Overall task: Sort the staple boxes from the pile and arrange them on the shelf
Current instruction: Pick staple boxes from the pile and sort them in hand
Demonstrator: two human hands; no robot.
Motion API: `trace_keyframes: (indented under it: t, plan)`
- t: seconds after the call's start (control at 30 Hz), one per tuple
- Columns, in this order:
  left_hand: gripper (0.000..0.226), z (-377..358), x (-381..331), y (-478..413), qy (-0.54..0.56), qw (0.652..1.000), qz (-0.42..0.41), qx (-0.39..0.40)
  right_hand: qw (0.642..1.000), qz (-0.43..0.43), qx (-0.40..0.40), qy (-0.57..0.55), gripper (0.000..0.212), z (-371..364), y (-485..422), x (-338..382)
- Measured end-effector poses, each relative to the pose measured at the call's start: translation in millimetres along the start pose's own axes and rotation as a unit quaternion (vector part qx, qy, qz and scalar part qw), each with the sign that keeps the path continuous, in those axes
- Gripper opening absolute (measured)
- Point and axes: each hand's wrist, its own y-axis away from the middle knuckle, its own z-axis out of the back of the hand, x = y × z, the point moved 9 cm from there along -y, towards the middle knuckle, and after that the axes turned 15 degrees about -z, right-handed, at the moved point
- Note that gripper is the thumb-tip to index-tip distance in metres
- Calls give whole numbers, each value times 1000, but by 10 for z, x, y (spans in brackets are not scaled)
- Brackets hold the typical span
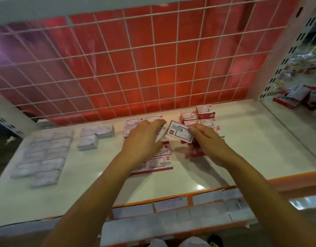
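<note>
Above the middle of the white shelf (251,148), the right hand (209,145) pinches a red-and-white staple box (180,133), printed face up, long axis slanting far-left to near-right, while the left hand (141,141) grips a second box (160,134) edge-on, rows of red boxes (205,122) crowding beneath, grey boxes (43,157) well left.
</note>
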Motion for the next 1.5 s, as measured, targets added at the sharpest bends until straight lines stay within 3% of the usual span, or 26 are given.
trace_keyframes:
  t: [0.17, 0.47, 0.67, 0.8, 0.97, 1.1, 1.33, 1.5]
  plan:
    - [64, -14, 321, 263, 2, 1000, 0, 11, 999, 9, 8, 31, 25, -396, 21, 61]
    - [56, 13, 473, 683, 11, 999, -37, 15, 987, -36, 19, -158, 32, -848, -9, 57]
    - [58, -36, 414, 782, 24, 999, -32, 12, 982, -22, 32, -187, 35, -1004, -10, 175]
    - [56, -99, 373, 755, 10, 999, -40, 26, 995, 15, -24, -98, 29, -904, -10, 268]
    - [58, -134, 444, 795, 9, 999, -19, 44, 998, -39, -54, 15, 71, -704, -144, 228]
    - [62, -123, 564, 818, 9, 999, 17, 49, 975, -24, -100, 197, 61, -646, -136, 274]
    - [64, -152, 610, 832, 5, 998, 47, 45, 929, 96, -29, 357, 70, -953, 75, 398]
    - [64, -185, 590, 839, 2, 997, 58, 44, 906, 151, 5, 396, 56, -1095, 150, 385]
